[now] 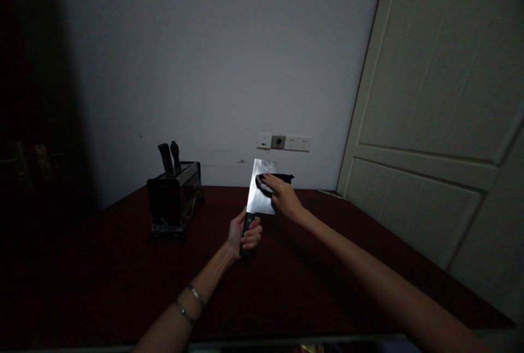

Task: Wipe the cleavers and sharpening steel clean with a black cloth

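A cleaver (pixel 259 200) with a wide shiny blade and a black riveted handle stands tilted upright above the table. My left hand (pixel 241 234) is closed around its handle. Against the blade's face my right hand (pixel 283 195) presses a dark cloth (pixel 286 178) with a pale patch near the fingertips. Part of the blade is covered by the cloth and fingers. To the left is a black knife block (pixel 174 195) with two dark-handled utensils (pixel 166 157) sticking up from its top.
The dark red table (pixel 229 298) reaches back to a pale wall (pixel 216 58) with a row of sockets and switches (pixel 297 143). A cream panelled door (pixel 429 167) borders the right side. Door handles (pixel 43 161) show dimly at far left.
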